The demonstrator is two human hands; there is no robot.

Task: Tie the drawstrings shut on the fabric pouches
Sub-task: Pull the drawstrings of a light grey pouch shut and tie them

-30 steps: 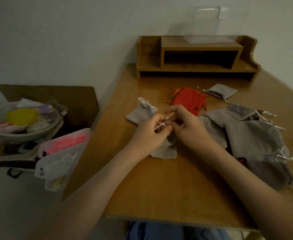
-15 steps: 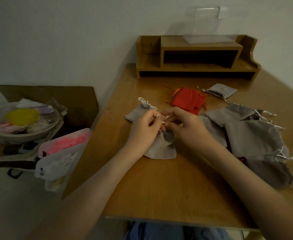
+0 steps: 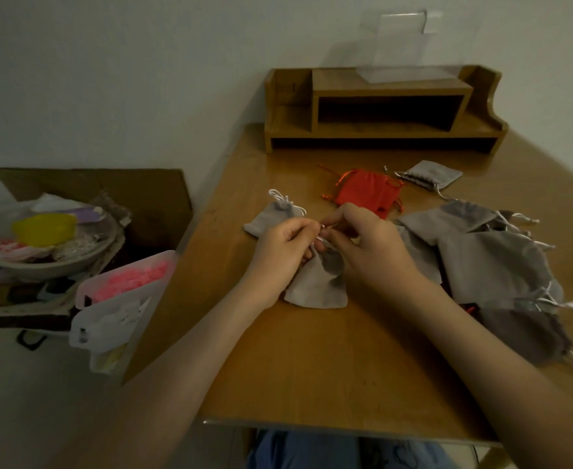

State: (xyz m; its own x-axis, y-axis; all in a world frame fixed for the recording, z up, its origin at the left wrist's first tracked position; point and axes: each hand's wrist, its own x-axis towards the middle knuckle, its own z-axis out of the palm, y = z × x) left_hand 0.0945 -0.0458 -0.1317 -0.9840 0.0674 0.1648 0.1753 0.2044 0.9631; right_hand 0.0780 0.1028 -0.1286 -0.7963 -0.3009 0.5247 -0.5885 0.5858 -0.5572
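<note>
A person's left hand (image 3: 278, 252) and right hand (image 3: 369, 252) meet over a grey pouch (image 3: 315, 286) at the middle of a wooden table (image 3: 312, 367). The fingers of both are curled in, and each pinches the white cord (image 3: 322, 240) at the pouch's gathered mouth. Whether a knot has formed there cannot be told, since the fingers hide it.

The pouch lies straight ahead of the person, between the two wrists. Its long axis runs away from the body, with the closed bottom toward the near edge and the mouth lifted at the far end, right at the fingertips. Neither hand is the nearer; the left has the cord's left side and the right its right, so the coming pull is likely sideways and apart.

The count is one grey pouch in hand and one tied pouch (image 3: 271, 216) just beyond the left hand. One flat pouch (image 3: 430, 174) lies farther back, near the shelf (image 3: 379, 106). A heap (image 3: 491, 262) at the right holds at least four grey ones, overlapped too closely for a firm number. Red pouches (image 3: 362, 192) lie beyond the hands — one or two, hard to separate. Most of the job appears to remain.
</note>
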